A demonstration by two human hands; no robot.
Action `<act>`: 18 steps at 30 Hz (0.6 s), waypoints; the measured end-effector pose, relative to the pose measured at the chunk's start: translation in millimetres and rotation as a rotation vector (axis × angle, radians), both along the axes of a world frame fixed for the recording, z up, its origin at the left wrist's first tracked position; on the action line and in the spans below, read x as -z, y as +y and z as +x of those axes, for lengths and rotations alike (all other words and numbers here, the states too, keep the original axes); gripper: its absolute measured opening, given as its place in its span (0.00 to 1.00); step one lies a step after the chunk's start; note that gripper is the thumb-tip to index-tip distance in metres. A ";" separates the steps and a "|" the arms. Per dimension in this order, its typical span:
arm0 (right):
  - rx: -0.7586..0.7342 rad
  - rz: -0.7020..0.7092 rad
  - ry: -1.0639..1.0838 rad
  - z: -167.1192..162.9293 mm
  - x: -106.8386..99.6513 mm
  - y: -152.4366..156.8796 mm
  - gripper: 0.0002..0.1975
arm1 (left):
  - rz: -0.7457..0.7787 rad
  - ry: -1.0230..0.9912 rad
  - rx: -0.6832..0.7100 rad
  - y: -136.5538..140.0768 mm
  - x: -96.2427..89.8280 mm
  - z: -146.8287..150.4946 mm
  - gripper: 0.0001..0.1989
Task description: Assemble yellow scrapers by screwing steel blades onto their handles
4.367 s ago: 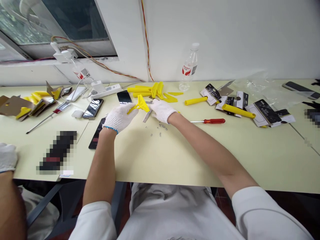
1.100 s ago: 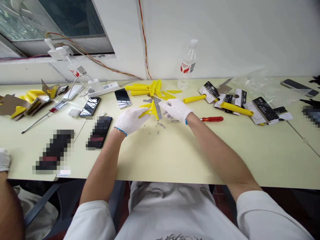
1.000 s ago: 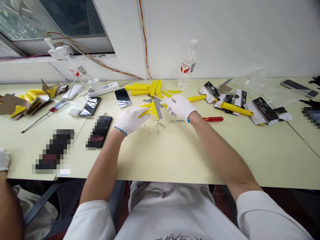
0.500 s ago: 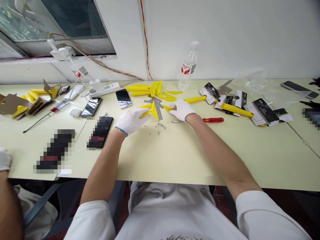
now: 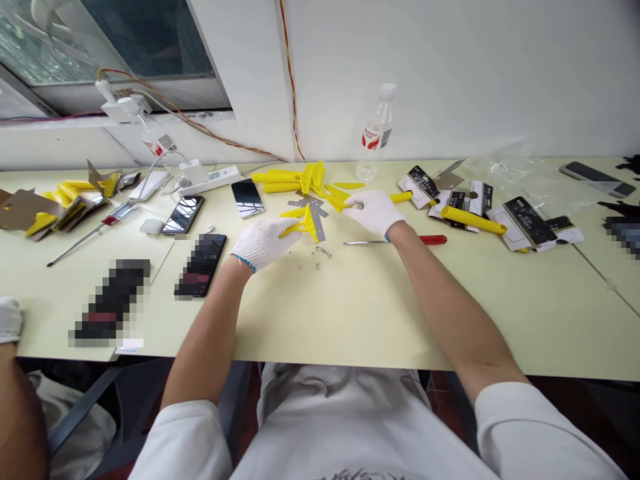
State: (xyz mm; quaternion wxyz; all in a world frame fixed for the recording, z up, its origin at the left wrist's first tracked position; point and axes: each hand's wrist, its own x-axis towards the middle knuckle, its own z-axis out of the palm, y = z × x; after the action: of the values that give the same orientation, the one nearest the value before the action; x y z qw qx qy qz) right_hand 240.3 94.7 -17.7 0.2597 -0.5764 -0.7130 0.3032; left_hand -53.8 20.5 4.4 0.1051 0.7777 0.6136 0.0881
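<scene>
My left hand [image 5: 265, 241], in a white knit glove, grips a yellow scraper [image 5: 306, 228] with a flat metal blade [image 5: 317, 221] lying against its head. My right hand [image 5: 376, 212], gloved too, has its fingertips closed on a small yellow plastic plate [image 5: 334, 201] beside other loose yellow plates [image 5: 341, 193]. Small screws [image 5: 323, 252] lie scattered just in front of the scraper. Behind it are loose metal blades [image 5: 300, 203] and several yellow scraper handles [image 5: 280, 177]. Under my right wrist rests a screwdriver with a red handle [image 5: 434, 239], its shaft pointing left.
A plastic bottle [image 5: 376, 137] stands near the wall. Cardboard packages [image 5: 525, 223] with yellow handles lie at right. Phones [image 5: 203, 263] and a power strip [image 5: 215, 176] are at left. Another person's gloved hand [image 5: 9, 320] shows at the left edge.
My right hand has moved slightly back and to the right, away from the scraper, with the yellow plate nearer the loose plates. My left hand stays nearly still.
</scene>
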 end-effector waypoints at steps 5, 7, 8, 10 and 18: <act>0.013 0.005 0.313 -5.4 -13.5 -7.5 0.13 | -0.010 0.022 0.014 -0.2 -1.9 1.3 0.25; -0.026 -0.067 0.548 -8.7 -16.3 -10.4 0.15 | -0.013 0.011 0.020 -0.1 -0.8 1.2 0.23; -0.040 -0.094 0.625 -10.4 -17.2 -11.9 0.15 | -0.010 0.002 0.022 0.1 0.2 0.9 0.23; -0.044 -0.096 0.639 -13.9 -18.4 -15.1 0.13 | -0.004 -0.010 0.031 0.6 2.6 0.1 0.23; -0.012 -0.011 0.306 -33.0 -30.1 -34.0 0.14 | 0.033 0.028 0.066 -1.8 4.0 9.9 0.20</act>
State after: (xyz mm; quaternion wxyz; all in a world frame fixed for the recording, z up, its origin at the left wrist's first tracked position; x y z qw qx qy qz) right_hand 207.3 60.7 12.4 0.3604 -0.5208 -0.6667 0.3930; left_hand -44.0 18.7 0.5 0.0867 0.8001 0.5876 0.0837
